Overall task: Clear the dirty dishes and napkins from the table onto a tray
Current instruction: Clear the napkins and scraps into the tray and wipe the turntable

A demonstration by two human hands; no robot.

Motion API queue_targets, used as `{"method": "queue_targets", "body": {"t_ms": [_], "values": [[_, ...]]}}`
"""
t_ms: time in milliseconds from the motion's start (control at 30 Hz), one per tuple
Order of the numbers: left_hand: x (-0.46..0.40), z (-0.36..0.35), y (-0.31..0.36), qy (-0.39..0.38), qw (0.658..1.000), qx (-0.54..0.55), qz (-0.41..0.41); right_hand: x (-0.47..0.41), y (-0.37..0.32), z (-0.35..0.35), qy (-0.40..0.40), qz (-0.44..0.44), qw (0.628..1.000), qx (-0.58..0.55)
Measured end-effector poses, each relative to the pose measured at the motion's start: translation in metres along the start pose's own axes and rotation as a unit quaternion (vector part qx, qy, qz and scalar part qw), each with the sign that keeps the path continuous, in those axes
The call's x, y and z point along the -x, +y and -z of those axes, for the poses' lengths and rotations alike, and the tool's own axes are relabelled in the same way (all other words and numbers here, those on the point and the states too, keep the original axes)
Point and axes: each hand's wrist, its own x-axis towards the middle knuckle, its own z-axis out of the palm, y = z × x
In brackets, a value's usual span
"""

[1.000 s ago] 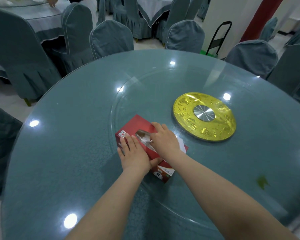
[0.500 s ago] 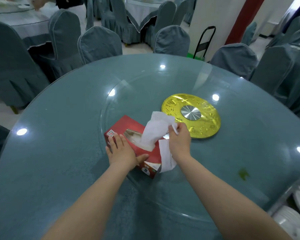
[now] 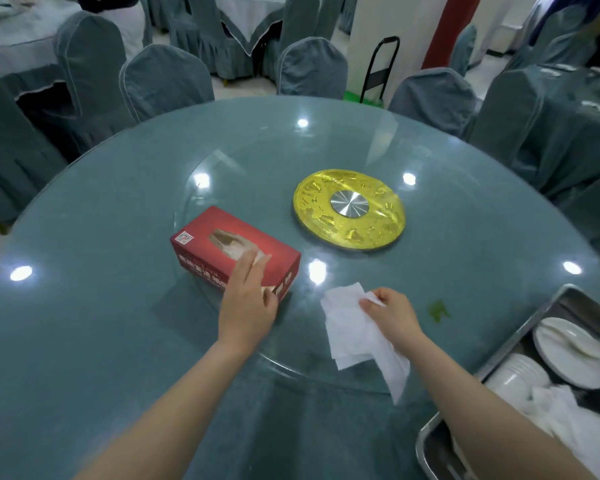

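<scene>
A red tissue box (image 3: 222,244) lies on the glass turntable left of centre. My left hand (image 3: 248,299) rests flat on the box's near end, fingers straight. My right hand (image 3: 390,315) grips a white tissue (image 3: 352,329) that lies spread on the glass to the right of the box. A small green scrap (image 3: 438,309) sits on the glass just right of that hand. At the lower right a metal tray (image 3: 548,310) holds white plates (image 3: 572,351), stacked bowls (image 3: 515,377) and crumpled napkins (image 3: 565,410).
A gold disc with a steel hub (image 3: 349,209) marks the centre of the round glass-topped table (image 3: 84,306). Covered chairs (image 3: 165,81) ring the far edge. A black hand trolley (image 3: 378,71) stands by a white pillar.
My right hand pulled the tissue free of the box and brought it down to the glass on the right. My left hand slid toward the box's near end. The tray came into view.
</scene>
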Motion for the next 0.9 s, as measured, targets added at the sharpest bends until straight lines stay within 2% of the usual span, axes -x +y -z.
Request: {"method": "queue_targets", "body": {"t_ms": [67,133,233,300,367,433,533,633,733,900], "values": [[0.018,-0.012,0.017,-0.037,0.996,0.087,-0.004,0.006,0.003,0.000,-0.010,0.009,1.000,-0.011],[0.031,-0.026,0.034,-0.121,0.976,0.165,0.079,0.011,0.001,0.000,-0.022,0.022,0.999,-0.028],[0.039,-0.042,0.053,-0.187,0.903,0.273,0.275,0.018,-0.002,0.004,-0.035,0.030,0.997,-0.067],[0.043,-0.050,0.055,-0.222,0.860,0.305,0.344,0.022,-0.001,0.007,-0.045,0.030,0.994,-0.099],[0.048,-0.053,0.055,-0.247,0.838,0.314,0.372,0.025,0.002,0.011,-0.052,0.024,0.992,-0.116],[0.051,-0.052,0.056,-0.225,0.843,0.313,0.376,0.027,0.005,0.013,-0.044,0.009,0.992,-0.115],[0.054,-0.048,0.053,-0.176,0.857,0.303,0.378,0.026,0.014,0.018,-0.016,-0.078,0.983,-0.164],[0.057,-0.044,0.047,-0.156,0.841,0.342,0.390,0.026,0.023,0.024,-0.011,-0.131,0.978,-0.164],[0.060,-0.040,0.043,-0.154,0.820,0.383,0.397,0.029,0.024,0.027,0.008,-0.118,0.984,-0.133],[0.063,-0.032,0.035,-0.080,0.828,0.377,0.407,0.032,0.020,0.036,0.032,-0.066,0.992,-0.105]]}}
